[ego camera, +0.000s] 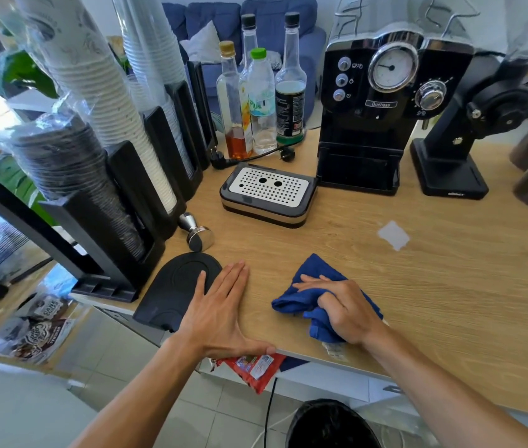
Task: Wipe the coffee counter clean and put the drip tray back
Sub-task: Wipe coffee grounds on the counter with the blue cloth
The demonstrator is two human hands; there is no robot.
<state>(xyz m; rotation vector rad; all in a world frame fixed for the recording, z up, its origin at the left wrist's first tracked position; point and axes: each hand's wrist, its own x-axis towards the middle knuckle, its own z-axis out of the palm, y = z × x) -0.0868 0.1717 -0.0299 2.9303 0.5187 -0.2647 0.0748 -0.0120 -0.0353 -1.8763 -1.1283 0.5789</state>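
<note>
Blue cloth [314, 294] bunched under our right hand [343, 310], left hand [220, 313] flat and holding nothing beside the tamping mat [172, 295], drip tray [267, 194] parked out front of the espresso machine [382, 105], syrup bottles [261, 101] behind it mostly empty.

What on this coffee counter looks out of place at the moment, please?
The drip tray sits loose on the counter, left of the espresso machine, whose base slot gapes empty. A pale patch marks the wood nearby.

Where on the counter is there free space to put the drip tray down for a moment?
Bare wood lies right of the blue cloth, in front of the grinder, apart from a pale patch. Crowded: the left side, with cup holders, tamper, mat and bottles.
</note>
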